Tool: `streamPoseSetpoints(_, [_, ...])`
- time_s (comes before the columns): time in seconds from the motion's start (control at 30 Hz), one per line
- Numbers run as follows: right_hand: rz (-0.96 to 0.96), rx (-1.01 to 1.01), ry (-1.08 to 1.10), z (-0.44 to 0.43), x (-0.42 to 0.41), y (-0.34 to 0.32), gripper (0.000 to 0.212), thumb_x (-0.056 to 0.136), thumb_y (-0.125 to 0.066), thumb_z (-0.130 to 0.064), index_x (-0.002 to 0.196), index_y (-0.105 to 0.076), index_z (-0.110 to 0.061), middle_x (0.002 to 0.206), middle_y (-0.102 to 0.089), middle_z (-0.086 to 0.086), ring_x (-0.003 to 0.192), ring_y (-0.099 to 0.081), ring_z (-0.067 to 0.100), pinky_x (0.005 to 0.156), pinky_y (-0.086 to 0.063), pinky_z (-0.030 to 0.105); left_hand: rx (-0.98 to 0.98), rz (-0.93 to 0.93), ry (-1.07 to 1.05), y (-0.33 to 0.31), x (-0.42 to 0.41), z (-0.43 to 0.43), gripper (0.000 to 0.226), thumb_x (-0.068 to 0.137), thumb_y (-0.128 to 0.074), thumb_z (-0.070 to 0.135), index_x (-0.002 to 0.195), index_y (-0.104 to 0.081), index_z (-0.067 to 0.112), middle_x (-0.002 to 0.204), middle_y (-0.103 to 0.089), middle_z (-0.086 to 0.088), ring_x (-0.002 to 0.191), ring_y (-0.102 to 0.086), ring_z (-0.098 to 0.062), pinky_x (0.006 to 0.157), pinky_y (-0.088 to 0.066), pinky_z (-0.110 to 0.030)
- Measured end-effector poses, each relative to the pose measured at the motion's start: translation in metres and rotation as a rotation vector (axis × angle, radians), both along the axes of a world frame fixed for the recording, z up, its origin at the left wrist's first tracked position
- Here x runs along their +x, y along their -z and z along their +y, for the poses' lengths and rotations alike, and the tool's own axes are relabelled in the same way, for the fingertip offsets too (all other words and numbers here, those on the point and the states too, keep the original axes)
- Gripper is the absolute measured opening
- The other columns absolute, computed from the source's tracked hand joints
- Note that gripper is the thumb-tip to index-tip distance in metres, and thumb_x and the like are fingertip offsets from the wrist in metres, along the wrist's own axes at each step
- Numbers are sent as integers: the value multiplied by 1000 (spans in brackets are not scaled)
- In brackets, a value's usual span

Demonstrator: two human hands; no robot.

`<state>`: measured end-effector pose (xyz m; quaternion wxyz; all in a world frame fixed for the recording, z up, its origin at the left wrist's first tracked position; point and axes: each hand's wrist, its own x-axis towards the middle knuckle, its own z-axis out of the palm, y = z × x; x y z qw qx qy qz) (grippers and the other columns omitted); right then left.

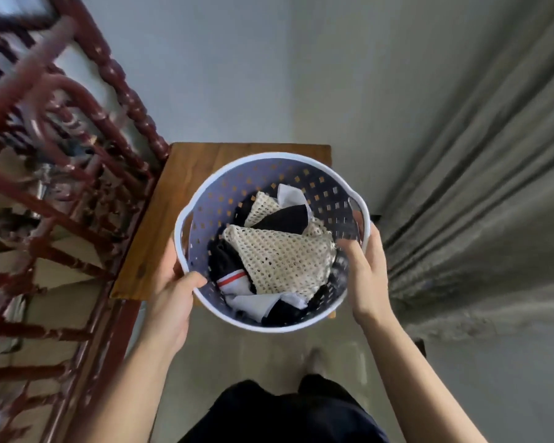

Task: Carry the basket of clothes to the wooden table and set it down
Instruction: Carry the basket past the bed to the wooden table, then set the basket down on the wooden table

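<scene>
Both hands grip the basket (301,164) rim, left hand (173,289) at eight o'clock, right hand (368,273) at three, directly over the wooden table (160,219).

Single head-worn camera looks steeply down, close over a basket (271,324) above a table (186,174) by the wall.

A smooth, perforated plastic basket (339,204) is showing a pale, slightly glossy rim above a worktop (173,199) of warm, lightly sheened brown wood. Inside, a cream open-mesh knit (279,260) is lying among matt black and white cloth (288,219). A dark red turned-wood railing (122,87) is gleaming with varnish, while a grey curtain (480,174) is hanging in matt folds.
</scene>
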<state>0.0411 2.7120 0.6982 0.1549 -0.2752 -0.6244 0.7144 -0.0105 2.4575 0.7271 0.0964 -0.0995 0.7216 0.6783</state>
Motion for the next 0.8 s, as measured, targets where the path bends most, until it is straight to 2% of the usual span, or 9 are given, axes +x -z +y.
streamPoseSetpoints(0.07, [-20,13,-73,-2,-34,4,45,85,-63,-25,129,-65,-35,132,-72,1,130,-65,29,114,-47,62,-13,-36,-59,6,-18,-6,75,88,-49,-18,151,-52,24,135,-71,1,128,-65,-24,106,-51,-46])
streamPoseSetpoints(0.13, [-42,58,-127,-9,-63,8,45,87,-62,-22,132,-65,-27,130,-71,-2,126,-66,21,113,-50,48,-41,-60,-95,12,-35,-15,71,84,-55,-10,143,-56,30,120,-77,15,121,-69,-13,99,-53,-39])
streamPoseSetpoints(0.2, [-58,96,-178,-17,-91,15,45,90,-63,-20,134,-64,-25,130,-70,-5,124,-66,14,107,-51,37,-48,-66,-119,19,-55,-26,73,79,-55,-7,140,-58,33,116,-78,19,114,-71,-6,96,-53,-35])
streamPoseSetpoints(0.33, [-137,119,-232,-40,-147,40,39,100,-64,-13,135,-62,-30,126,-70,-15,111,-65,-12,91,-47,16,-58,-121,-115,46,-105,-51,72,88,-50,-15,146,-55,27,122,-77,13,118,-70,-12,91,-55,-32])
streamPoseSetpoints(0.47, [-234,154,-148,-73,-200,55,25,108,-54,-18,130,-60,-30,115,-64,-29,95,-58,-31,79,-44,-2,-121,-173,-51,69,-176,-85,76,88,-47,-15,151,-51,26,138,-70,0,128,-65,-20,106,-52,-43])
streamPoseSetpoints(0.53, [-277,229,-108,-90,-226,61,21,111,-49,-22,126,-57,-34,112,-62,-29,98,-59,-27,83,-44,5,-125,-197,-10,75,-215,-100,78,89,-42,-20,152,-49,25,141,-67,-4,130,-63,-22,106,-52,-42])
streamPoseSetpoints(0.67, [-389,281,-59,-120,-280,73,24,112,-42,-26,129,-59,-28,112,-66,-17,112,-64,16,100,-50,38,-193,-248,53,89,-288,-118,73,93,-40,-14,152,-43,30,148,-58,-4,134,-57,-23,111,-47,-48])
streamPoseSetpoints(0.73, [-433,300,-52,-131,-302,80,29,111,-41,-27,133,-60,-21,117,-69,-6,115,-66,24,99,-53,43,-256,-219,74,94,-316,-122,70,92,-41,-13,148,-43,29,148,-57,-5,135,-55,-24,114,-45,-51])
streamPoseSetpoints(0.8, [-478,320,-71,-137,-318,87,29,111,-41,-24,133,-59,-15,114,-67,-2,108,-64,25,92,-50,39,-301,-201,91,100,-339,-125,69,91,-40,-14,149,-43,25,145,-57,-8,133,-55,-25,113,-45,-48])
